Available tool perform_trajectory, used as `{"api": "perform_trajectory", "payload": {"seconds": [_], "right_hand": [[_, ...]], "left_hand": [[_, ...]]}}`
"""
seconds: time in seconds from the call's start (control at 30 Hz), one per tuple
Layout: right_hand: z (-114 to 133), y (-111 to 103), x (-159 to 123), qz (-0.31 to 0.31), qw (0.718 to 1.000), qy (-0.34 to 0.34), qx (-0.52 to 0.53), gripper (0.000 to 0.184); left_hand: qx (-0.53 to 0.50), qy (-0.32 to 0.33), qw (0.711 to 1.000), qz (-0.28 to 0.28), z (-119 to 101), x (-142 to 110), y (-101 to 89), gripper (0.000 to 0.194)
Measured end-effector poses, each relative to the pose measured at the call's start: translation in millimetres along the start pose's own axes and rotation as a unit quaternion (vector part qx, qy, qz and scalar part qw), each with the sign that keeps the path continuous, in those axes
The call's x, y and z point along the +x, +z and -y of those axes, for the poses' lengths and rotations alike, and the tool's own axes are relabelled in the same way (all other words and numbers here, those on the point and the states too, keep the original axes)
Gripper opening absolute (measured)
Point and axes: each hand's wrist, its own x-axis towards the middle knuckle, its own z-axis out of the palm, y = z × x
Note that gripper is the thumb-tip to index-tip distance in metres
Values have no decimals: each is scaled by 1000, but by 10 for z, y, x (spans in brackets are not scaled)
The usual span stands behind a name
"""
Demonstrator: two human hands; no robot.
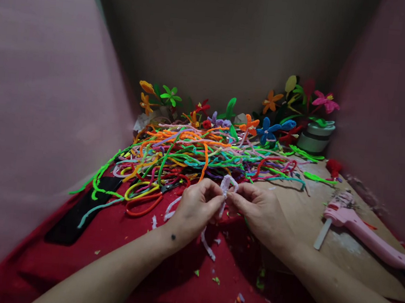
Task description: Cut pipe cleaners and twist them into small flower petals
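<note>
The pale lilac fuzzy stem (225, 185) is held in front of the body, between the left hand (199, 202) and the right hand (261, 210), pinched on both sides by thumb and forefinger. It can be judged light, soft and easily bent, with little slipperiness; it is best gripped where the loops meet, so that the fuzz is not crushed. The loops are pointed upward above the fingertips and a short end downward, the long axis being roughly upright. Whether the lilac strand (209, 246) below is joined to it cannot be told. Beyond the hands, a heap of coloured stems (202, 151) is spread, with scissors (162, 196) and a dark phone (66, 221) to the left on the red-covered tabletop (103, 266). To the right, a pink glue gun (364, 231) is rested on cardboard (300, 219); fuzzy flowers (267, 131) are ranged behind.
</note>
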Motion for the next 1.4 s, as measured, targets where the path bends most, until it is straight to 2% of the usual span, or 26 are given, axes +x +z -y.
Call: {"api": "perform_trajectory", "payload": {"seconds": [0.1,0.17,0.33,0.5,0.73,0.9,1.03,1.17,1.27,1.4], "right_hand": [[12,2,5,-13,999,7,38,18],[9,3,5,-17,999,11,39,18],[9,9,6,-16,998,31,59,21],[11,18,9,-11,994,56,98,21],[-31,-26,40,45,984,106,133,27],[8,-38,43,41,987,89,129,28],[71,-35,36,47,977,59,201,31],[55,-26,47,57,968,77,233,20],[1,-21,68,63,958,91,264,17],[-47,-30,92,83,947,98,293,16]], "left_hand": [[-116,-47,992,26,-48,12,-35,17],[-148,-60,986,55,-62,12,-56,17],[-142,-44,987,55,-73,-2,-69,13],[-151,-57,985,53,-71,-8,-71,13],[-189,-73,974,102,0,34,-125,16],[-189,-57,973,117,7,52,-149,15],[-165,-70,977,118,-46,48,-140,15],[-112,-78,984,111,-97,34,-127,15],[-107,-70,983,131,-86,29,-138,15],[-156,-75,965,195,-24,43,-169,18]]}}
